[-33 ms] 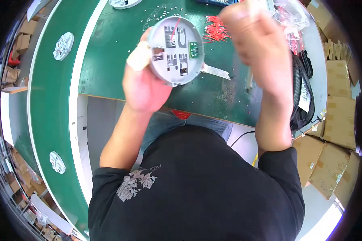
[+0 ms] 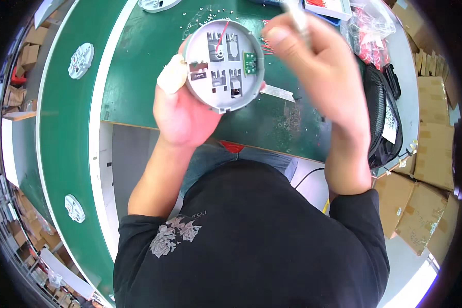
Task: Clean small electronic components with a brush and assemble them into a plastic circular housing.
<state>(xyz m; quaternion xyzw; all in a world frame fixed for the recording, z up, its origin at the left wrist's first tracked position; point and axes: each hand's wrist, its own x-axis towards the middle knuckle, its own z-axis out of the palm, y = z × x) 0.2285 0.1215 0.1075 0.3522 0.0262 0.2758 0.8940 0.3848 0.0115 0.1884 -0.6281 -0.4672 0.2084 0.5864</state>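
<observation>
Nothing has shifted: your left hand (image 2: 182, 110) still grips the round grey housing (image 2: 223, 64) from below at upper centre, above the green table (image 2: 138, 97). Your right hand (image 2: 318, 66), just right of it, stays closed around a blurred slim tool (image 2: 297, 18).

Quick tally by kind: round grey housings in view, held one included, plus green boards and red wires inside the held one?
Round grey housings: 4 (held in left hand; on the green belt:)
Small green circuit boards: 1
Red wires in held housing: 1
Total: 6
</observation>
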